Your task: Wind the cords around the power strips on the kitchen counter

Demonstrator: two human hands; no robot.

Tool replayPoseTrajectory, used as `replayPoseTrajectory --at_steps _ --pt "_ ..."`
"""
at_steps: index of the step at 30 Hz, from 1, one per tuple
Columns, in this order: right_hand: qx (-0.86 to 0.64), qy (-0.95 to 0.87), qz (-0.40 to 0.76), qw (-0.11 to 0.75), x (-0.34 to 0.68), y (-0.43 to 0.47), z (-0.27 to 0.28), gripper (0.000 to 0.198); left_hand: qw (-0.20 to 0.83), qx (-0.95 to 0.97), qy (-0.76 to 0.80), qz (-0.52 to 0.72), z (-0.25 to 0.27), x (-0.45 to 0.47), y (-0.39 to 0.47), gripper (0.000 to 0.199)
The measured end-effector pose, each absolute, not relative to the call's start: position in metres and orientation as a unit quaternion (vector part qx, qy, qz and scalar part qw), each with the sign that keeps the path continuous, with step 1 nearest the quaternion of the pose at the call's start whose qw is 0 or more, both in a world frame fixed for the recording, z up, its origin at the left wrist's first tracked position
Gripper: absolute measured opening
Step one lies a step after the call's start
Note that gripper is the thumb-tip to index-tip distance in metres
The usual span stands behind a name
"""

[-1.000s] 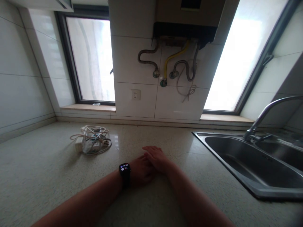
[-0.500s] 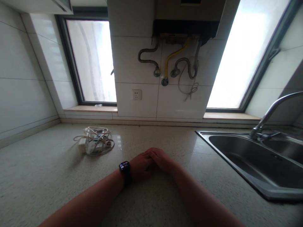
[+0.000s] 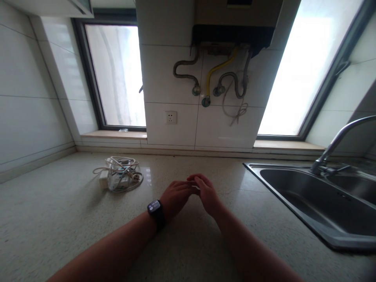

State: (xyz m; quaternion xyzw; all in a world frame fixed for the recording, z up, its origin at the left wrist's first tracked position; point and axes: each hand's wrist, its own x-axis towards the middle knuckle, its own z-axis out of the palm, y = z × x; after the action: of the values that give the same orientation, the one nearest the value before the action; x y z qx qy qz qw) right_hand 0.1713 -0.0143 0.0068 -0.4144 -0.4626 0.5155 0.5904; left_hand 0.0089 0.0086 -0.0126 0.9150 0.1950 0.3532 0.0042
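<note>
My left hand (image 3: pixel 175 199), with a black smartwatch (image 3: pixel 154 207) on its wrist, is over the speckled countertop (image 3: pixel 182 250), fingers stretched to the right. Its fingertips meet those of my right hand (image 3: pixel 206 194), whose fingers are lightly bent and a little apart. No object shows in either hand. Left of them lies a bundle of white power strip and coiled cords (image 3: pixel 120 175), touched by neither hand.
On the right, a steel double sink (image 3: pixel 296 199) with a chrome faucet (image 3: pixel 331 147) is set into the counter. A water heater (image 3: pixel 235 35) with pipes hangs on the tiled wall above a socket (image 3: pixel 170 117). Windows flank it.
My right hand has lifted off the top of my left hand and its fingers have parted. Now only the fingertips meet. The view has shifted slightly.
</note>
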Motion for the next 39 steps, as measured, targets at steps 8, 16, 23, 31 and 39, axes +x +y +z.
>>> replayPoseTrajectory --at_steps 8,16,23,31,39 --pt "-0.442 -0.498 0.482 0.570 0.170 -0.014 0.007 0.035 -0.017 0.875 0.333 0.353 -0.022 0.006 0.015 0.020" --pt "-0.434 -0.558 0.484 0.515 0.173 -0.019 0.005 0.036 -0.028 0.909 0.268 0.319 -0.021 0.002 0.018 0.016" --pt "-0.460 -0.636 0.417 0.458 0.173 -0.017 -0.002 0.028 0.006 0.938 0.175 0.299 -0.016 0.003 0.016 0.024" --pt "-0.471 -0.618 0.459 0.431 0.179 -0.012 -0.008 0.052 -0.003 0.946 0.207 0.248 -0.007 0.002 0.010 0.040" --pt "-0.447 -0.636 0.459 0.431 0.186 -0.006 -0.015 0.049 -0.123 0.878 0.385 0.256 0.061 -0.079 0.058 0.046"
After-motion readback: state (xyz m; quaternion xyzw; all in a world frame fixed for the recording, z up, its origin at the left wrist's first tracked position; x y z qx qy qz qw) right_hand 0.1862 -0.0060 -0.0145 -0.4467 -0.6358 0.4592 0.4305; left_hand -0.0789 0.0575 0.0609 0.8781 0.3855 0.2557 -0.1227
